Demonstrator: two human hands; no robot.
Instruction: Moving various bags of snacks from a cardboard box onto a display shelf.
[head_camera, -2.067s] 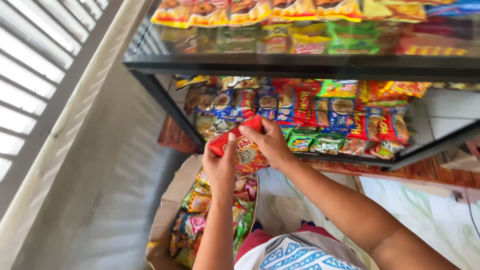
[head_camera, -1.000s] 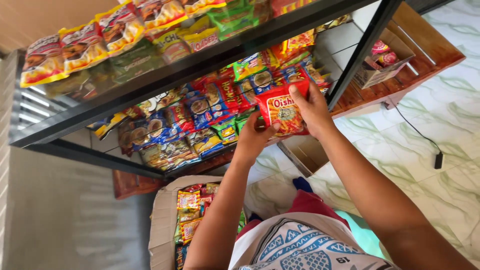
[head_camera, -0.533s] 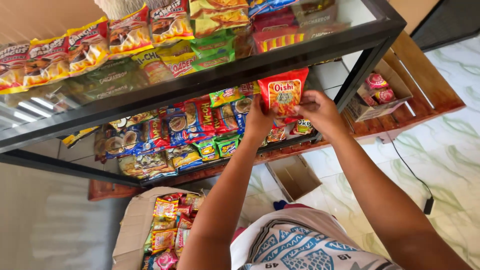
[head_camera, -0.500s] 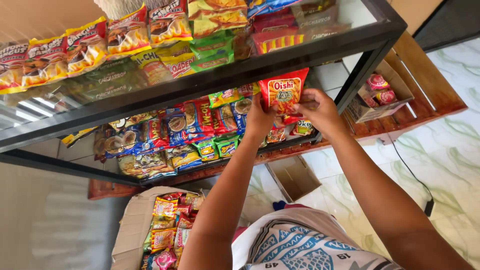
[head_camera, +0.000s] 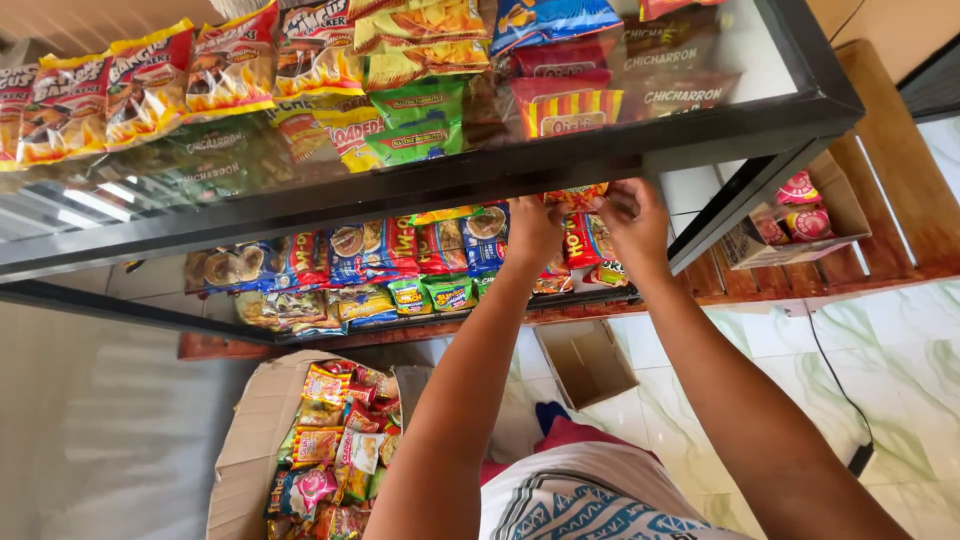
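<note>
Snack packet (head_camera: 578, 198) under glass shelf (head_camera: 420, 185)

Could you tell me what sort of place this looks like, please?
Most likely a small snack shop or stall. A glass display shelf carries rows of snack packets, a cardboard box on the floor holds more, and both hands, left hand and right hand, reach under the top shelf with a red packet.
</note>
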